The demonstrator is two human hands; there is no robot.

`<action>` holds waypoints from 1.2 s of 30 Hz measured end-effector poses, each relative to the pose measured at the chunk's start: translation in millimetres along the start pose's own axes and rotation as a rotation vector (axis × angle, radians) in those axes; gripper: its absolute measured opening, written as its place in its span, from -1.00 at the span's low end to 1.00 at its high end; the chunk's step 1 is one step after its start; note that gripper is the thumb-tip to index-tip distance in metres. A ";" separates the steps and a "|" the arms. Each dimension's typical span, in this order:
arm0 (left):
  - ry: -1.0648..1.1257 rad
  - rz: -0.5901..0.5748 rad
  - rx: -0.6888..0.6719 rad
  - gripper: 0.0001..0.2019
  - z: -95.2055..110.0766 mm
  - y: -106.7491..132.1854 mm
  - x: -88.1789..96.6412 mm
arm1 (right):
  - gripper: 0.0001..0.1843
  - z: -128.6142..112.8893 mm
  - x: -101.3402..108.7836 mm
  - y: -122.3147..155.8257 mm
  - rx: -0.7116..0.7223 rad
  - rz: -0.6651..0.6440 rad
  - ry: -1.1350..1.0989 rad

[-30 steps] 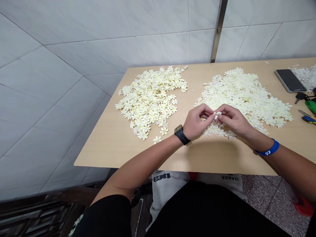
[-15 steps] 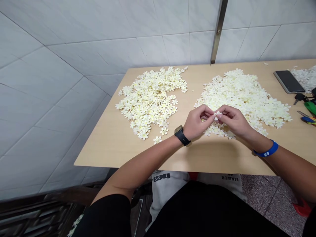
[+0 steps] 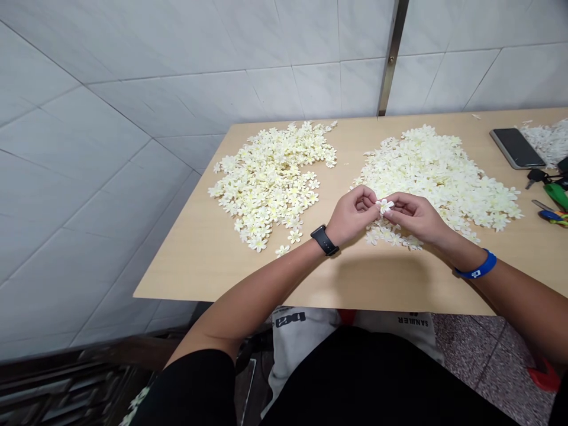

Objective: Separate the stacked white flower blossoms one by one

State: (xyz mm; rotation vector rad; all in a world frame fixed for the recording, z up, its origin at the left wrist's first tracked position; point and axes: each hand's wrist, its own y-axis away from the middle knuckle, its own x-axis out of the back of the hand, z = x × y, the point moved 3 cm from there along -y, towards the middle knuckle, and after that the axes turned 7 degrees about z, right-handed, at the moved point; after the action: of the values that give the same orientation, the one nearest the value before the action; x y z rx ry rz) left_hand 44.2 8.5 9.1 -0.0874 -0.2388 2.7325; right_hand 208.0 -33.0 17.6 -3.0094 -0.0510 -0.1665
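Both my hands meet above the near edge of the right pile of white fabric flowers [image 3: 444, 168]. My left hand [image 3: 352, 214], with a black watch on its wrist, and my right hand [image 3: 415, 218], with a blue wristband, pinch one small white flower [image 3: 384, 206] between their fingertips. A second pile of white and yellow flowers [image 3: 275, 177] lies to the left on the light wooden table [image 3: 204, 254], apart from both hands.
A phone [image 3: 517, 148], keys [image 3: 539, 176] and coloured tool handles [image 3: 554, 204] lie at the table's right end, beside another white heap [image 3: 550, 139]. A tiled wall rises behind and to the left. A white bag [image 3: 306, 337] sits under the table.
The hands have shifted slightly left and up, and the pinched flower now shows more openly between the fingertips. The piles are as before.
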 end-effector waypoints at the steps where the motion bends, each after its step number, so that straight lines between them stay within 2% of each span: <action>1: -0.050 0.001 -0.015 -0.80 -0.4 0.8 0.0 | -0.63 -0.4 1.0 0.1 -0.006 -0.006 0.032; 7: -0.419 -0.049 -0.192 -0.92 0.8 2.7 1.4 | -0.60 -2.1 6.3 0.8 -0.024 -0.090 0.192; 10: -0.467 -0.069 -0.326 -0.86 6.9 2.2 2.2 | -0.57 -4.2 6.2 1.0 -0.008 -0.113 0.204; 12: -0.433 -0.040 -0.356 -0.88 10.6 1.7 3.7 | -0.58 -4.1 6.2 0.7 -0.011 -0.112 0.171; 15: -0.320 0.033 -0.290 -0.89 12.2 1.2 5.9 | -0.58 -1.9 5.7 0.2 -0.031 -0.114 0.097; 19: -0.208 0.014 -0.198 -0.87 9.7 3.1 2.0 | -0.58 -3.2 2.7 1.3 -0.040 -0.073 0.067; 28: -0.282 0.059 -0.364 -0.86 14.6 6.8 -1.1 | -0.60 -9.1 -2.6 5.9 -0.037 0.019 0.080; 31: -0.278 0.080 -0.339 -0.85 13.9 5.3 1.0 | -0.63 -7.4 -0.4 3.4 -0.033 -0.028 0.063; 36: -0.167 0.052 -0.165 -0.84 9.1 -1.3 6.9 | -0.64 -5.6 2.3 -1.1 -0.043 -0.156 -0.004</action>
State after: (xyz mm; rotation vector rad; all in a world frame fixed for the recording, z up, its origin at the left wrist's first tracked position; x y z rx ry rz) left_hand 37.5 10.9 18.1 0.0905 -0.5151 2.7697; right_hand 209.6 -32.6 23.5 -3.0472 -0.2868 -0.1792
